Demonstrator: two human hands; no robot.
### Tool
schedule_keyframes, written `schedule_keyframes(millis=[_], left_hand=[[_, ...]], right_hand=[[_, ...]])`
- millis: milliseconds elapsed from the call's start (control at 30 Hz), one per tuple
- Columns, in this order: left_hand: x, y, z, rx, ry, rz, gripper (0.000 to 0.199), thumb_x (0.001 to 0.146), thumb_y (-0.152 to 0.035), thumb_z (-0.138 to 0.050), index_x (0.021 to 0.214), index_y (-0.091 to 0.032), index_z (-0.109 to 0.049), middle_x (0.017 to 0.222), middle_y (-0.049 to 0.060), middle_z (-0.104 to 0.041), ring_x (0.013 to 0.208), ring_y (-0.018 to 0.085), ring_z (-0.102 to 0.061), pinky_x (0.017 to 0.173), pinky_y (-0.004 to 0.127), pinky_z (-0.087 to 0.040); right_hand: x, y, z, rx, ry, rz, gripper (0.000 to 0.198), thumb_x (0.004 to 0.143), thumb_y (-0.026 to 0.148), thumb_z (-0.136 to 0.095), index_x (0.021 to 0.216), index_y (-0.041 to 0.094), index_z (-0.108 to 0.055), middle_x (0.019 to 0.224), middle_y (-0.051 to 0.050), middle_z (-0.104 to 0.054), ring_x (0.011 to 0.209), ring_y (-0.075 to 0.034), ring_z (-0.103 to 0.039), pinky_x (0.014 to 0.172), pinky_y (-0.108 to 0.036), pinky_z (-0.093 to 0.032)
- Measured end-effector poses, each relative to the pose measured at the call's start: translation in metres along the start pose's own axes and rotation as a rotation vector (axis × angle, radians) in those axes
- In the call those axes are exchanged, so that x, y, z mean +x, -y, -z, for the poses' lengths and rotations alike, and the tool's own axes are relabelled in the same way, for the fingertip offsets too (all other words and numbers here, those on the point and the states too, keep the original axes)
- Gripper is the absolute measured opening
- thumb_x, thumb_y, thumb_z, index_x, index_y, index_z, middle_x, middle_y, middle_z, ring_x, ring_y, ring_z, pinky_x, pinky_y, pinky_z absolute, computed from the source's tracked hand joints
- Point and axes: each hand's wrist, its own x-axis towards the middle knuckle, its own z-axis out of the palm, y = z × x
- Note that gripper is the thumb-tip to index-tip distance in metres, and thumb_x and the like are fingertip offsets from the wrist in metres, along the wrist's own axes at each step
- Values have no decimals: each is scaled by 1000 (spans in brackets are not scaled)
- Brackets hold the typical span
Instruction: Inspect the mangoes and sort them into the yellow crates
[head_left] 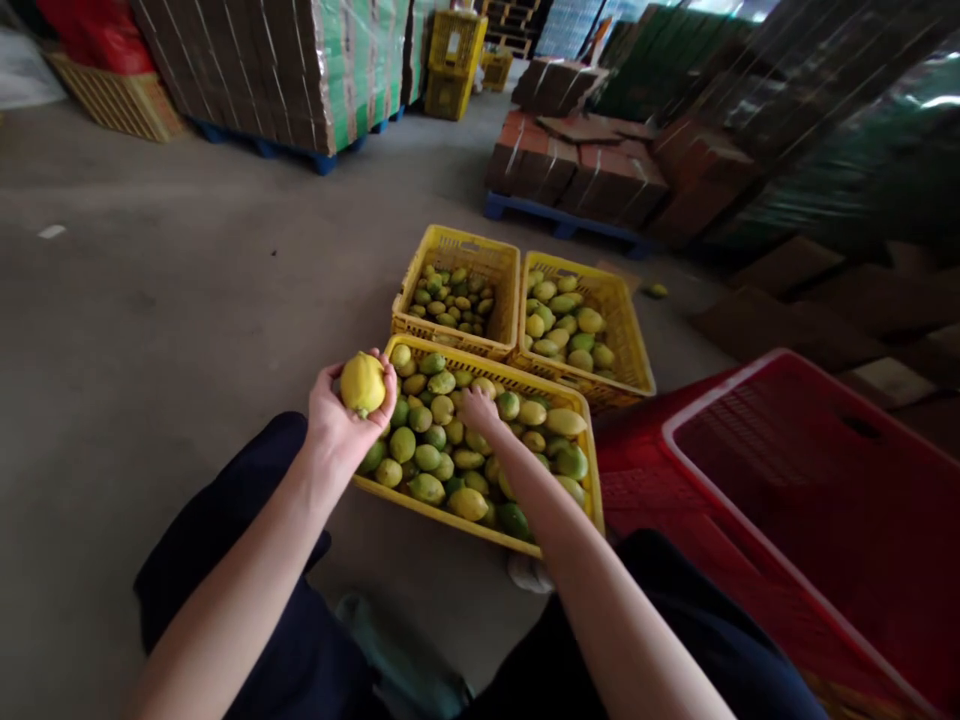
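A large yellow lemon (pixel 363 384) rests in my left hand (pixel 349 415), palm up with the fingers curled round it. This hand is just off the left end of a shallow yellow crate (pixel 480 532) full of green and yellow lemons (pixel 427 457). Over the middle of that crate, my right hand (pixel 480 410) reaches down among the fruit. Its fingers are bent and pressed together against the lemons there; what they grip is hidden.
Behind the crate stand two deeper yellow crates, one with small greenish lemons (pixel 450 300), another with larger lemons (pixel 562 315). A red crate (pixel 720 510) is close on the right. Strapped cardboard stacks (pixel 577 170) sit on blue pallets farther back. One lemon (pixel 655 291) lies on the floor.
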Motion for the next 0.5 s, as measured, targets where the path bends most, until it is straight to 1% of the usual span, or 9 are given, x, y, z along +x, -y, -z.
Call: schedule_keyframes(millis=[100, 167, 233, 333, 433, 500], left_hand=[[2, -4, 4, -29, -11, 4, 26, 85, -22, -44, 95, -11, -65, 78, 9, -69, 69, 18, -70, 55, 22, -59], [3, -8, 5, -38, -3, -33, 25, 85, -21, -44, 95, -11, -65, 78, 8, -69, 69, 18, -70, 55, 22, -59], [2, -11, 5, -35, 2, -58, 25, 85, -21, -44, 95, -11, -65, 77, 8, -69, 68, 18, -70, 55, 23, -59], [-1, -15, 6, -27, -4, -47, 26, 86, -21, -43, 94, -10, -65, 76, 9, -69, 66, 18, -70, 53, 23, -59], [-5, -12, 7, -29, 5, -28, 25, 85, -21, -43, 94, -11, -65, 75, 8, -69, 66, 19, -70, 53, 24, -59], [-8, -7, 5, -29, 8, -7, 26, 85, -20, -43, 96, -11, -65, 74, 8, -69, 66, 19, -70, 53, 24, -59]], right_hand=[[24, 18, -11, -71, 17, -67, 31, 96, 33, -62, 122, 17, -63, 128, -13, -62, 112, -25, -62, 94, -44, -53], [31, 21, -15, -122, 39, -57, 35, 96, 37, -62, 125, 19, -61, 129, -10, -62, 109, -23, -64, 93, -46, -56], [30, 17, -15, -165, 56, -21, 37, 95, 37, -63, 127, 17, -60, 129, -12, -62, 109, -24, -64, 92, -45, -56], [15, 2, -11, -212, 75, 16, 36, 96, 36, -62, 126, 17, -61, 130, -12, -61, 110, -24, -64, 92, -45, -56], [-15, -14, -7, -210, 79, 33, 35, 96, 37, -62, 126, 19, -60, 130, -10, -61, 111, -24, -63, 94, -47, -55], [-38, -21, -5, -170, 65, 39, 31, 93, 34, -65, 117, 15, -65, 124, -13, -65, 116, -27, -62, 98, -46, -51]])
